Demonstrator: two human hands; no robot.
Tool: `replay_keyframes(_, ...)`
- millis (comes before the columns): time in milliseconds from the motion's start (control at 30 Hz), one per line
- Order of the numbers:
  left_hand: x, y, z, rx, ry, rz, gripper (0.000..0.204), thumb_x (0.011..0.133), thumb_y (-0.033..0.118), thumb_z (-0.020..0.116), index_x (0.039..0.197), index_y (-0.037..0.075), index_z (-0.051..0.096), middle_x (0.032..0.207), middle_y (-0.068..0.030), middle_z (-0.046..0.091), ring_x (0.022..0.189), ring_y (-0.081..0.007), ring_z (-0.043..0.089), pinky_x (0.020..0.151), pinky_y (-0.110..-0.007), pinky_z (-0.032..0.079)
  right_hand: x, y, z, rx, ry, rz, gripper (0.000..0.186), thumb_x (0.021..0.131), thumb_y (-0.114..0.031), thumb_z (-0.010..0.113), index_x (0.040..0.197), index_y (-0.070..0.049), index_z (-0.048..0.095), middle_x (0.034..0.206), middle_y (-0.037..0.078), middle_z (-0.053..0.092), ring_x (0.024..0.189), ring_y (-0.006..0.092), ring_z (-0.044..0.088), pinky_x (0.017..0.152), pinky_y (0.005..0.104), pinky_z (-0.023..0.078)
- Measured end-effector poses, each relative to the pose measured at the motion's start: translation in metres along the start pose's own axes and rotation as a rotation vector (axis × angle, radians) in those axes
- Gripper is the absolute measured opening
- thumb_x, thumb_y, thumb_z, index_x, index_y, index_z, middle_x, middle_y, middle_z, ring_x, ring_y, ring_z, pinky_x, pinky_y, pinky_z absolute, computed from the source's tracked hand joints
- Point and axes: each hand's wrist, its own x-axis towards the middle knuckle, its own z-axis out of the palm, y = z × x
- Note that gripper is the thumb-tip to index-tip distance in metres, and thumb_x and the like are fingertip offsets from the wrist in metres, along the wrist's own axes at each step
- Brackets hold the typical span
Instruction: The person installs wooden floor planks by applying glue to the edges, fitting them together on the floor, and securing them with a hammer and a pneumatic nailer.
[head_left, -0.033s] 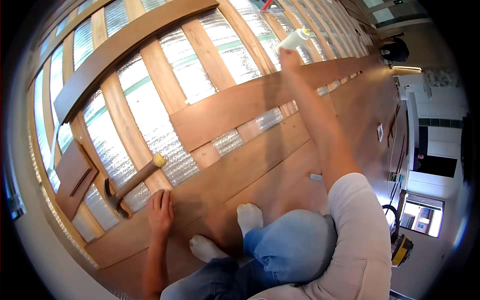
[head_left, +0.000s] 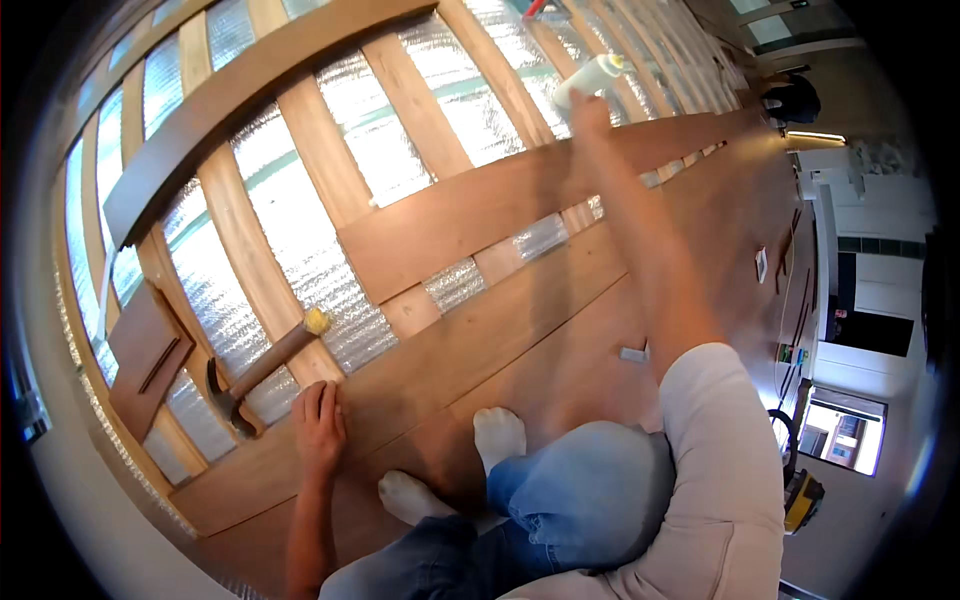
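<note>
My right hand (head_left: pixel 590 114) reaches far forward and grips a white plastic squeeze bottle (head_left: pixel 587 82) with a yellow tip. The bottle is tilted, its tip to the right, above the wooden battens beyond a loose floorboard (head_left: pixel 470 215). My left hand (head_left: pixel 320 428) rests on the outer laid floorboard (head_left: pixel 430 375), its fingers close together and slightly bent at the board's edge; it holds nothing that I can see. Just beyond its fingertips lies a claw hammer (head_left: pixel 268 368) with a pale yellow end, across a batten and the silver foil.
Silver foil (head_left: pixel 300 220) lies between parallel battens (head_left: pixel 415 105). A long board (head_left: pixel 250 85) spans them at the far left; short board pieces (head_left: pixel 145 350) lie left of the hammer. A small grey block (head_left: pixel 632 354) sits on the laid boards. A yellow-and-black machine (head_left: pixel 803 500) stands far right.
My right hand and the bottle have shifted slightly to the right. My left hand and the hammer stay nearly where they were.
</note>
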Motion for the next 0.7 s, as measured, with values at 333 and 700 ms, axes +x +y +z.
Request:
replay_keyframes(333,-0.006,0.0,-0.01,0.048,-0.144,-0.094,0.042,0.09,0.004,0.062,0.132,0.005,0.061,0.129,-0.0147,0.059,0.116,-0.0353,0.056,0.102,-0.046,0.045,-0.327,0.066,-0.143,-0.061,0.049,0.371,0.049,0.088,-0.007,0.074,0.131,-0.001,0.051,0.118,0.009,0.06,0.107,0.0181,0.061,0.093,0.0354,0.053)
replay_keyframes(700,-0.011,0.015,0.002,0.137,-0.105,0.067,0.049,0.092,0.017,0.065,0.139,0.004,0.055,0.141,-0.019,0.053,0.129,-0.0389,0.05,0.111,-0.05,0.04,-0.139,-0.029,-0.159,0.275,0.21,-0.022,0.052,0.087,-0.03,0.081,0.123,-0.001,0.056,0.117,0.009,0.065,0.1,0.0187,0.064,0.085,0.0334,0.055)
